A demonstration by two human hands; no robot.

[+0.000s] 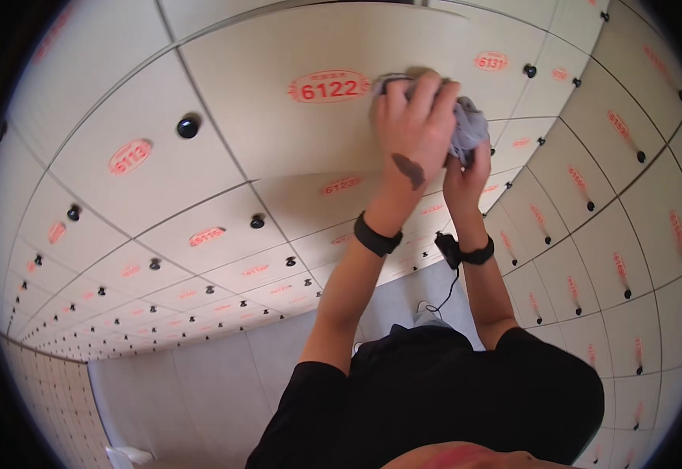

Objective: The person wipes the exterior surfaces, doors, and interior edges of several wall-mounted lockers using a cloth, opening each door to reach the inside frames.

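Observation:
A locker door (294,129), with a red printed oval mark, stands swung out from the cabinet in front of me. At its right end my left hand (417,114) holds a crumpled grey cloth (469,126) against the door's surface. Close by on the right, my right hand (471,170) touches the lower part of the same cloth, near the door's edge. Its fingertips are partly hidden by the cloth and the door. Each wrist wears a black band; the right one bears a small black device with a cable.
Rows of pale locker doors with black round knobs (188,126) surround me at the left and ahead. Another bank of lockers (593,246) rises on the right. Below lies a grey tiled floor (212,381), and a white object (128,456) is at the lower left.

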